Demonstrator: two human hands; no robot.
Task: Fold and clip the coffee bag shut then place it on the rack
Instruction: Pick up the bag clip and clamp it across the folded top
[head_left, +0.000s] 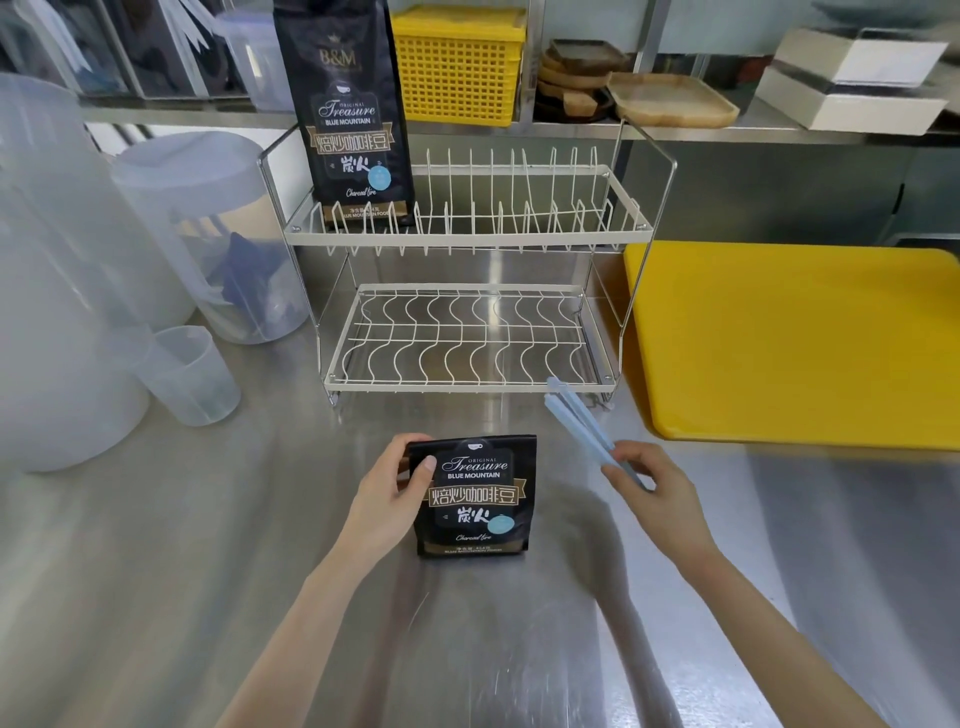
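A black coffee bag (475, 499) stands on the steel counter with its top folded down. My left hand (387, 493) grips its upper left corner, thumb across the front. My right hand (657, 491) holds one end of a long pale blue bag clip (579, 421), whose two arms are slightly apart and point up toward the rack. The clip is to the right of the bag and not touching it. A white two-tier wire rack (467, 234) stands behind. A second, taller coffee bag (348, 114) stands unfolded on the left of its upper tier.
A yellow cutting board (795, 343) lies to the right of the rack. Translucent plastic jugs (208, 234) and a small measuring cup (189, 374) crowd the left. A yellow basket (460, 65) and wooden trays (670, 98) sit on the back shelf.
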